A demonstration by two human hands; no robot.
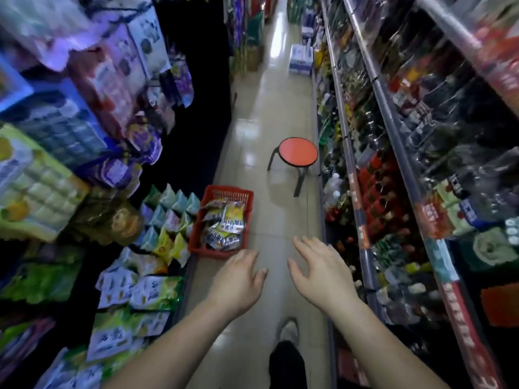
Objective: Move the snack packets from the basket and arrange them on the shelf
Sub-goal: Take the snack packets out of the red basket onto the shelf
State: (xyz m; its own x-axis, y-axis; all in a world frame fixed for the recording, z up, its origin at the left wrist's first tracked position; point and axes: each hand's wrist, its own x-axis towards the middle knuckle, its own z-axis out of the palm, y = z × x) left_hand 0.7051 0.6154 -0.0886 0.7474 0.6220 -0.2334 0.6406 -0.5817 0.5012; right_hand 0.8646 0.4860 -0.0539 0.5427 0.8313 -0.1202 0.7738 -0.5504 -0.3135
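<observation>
The yellow-and-silver foil snack packets (224,226) lay heaped in the red plastic mesh basket (213,252) on the floor, long axis running up the aisle. My left hand (238,279) hung just short of its near rim, my right hand (317,270) farther off; both were spread wide, empty.

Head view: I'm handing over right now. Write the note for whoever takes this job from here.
Left hand: open, empty, stretched out close to the basket.
Right hand: open, empty, beside it above the aisle floor.
The red basket stands on the floor by the left shelf, with snack packets piled in it.
Done: cannot tell how many packets have gone over; none is in hand.
Left: lift the packets out and line them up on the shelf.
</observation>
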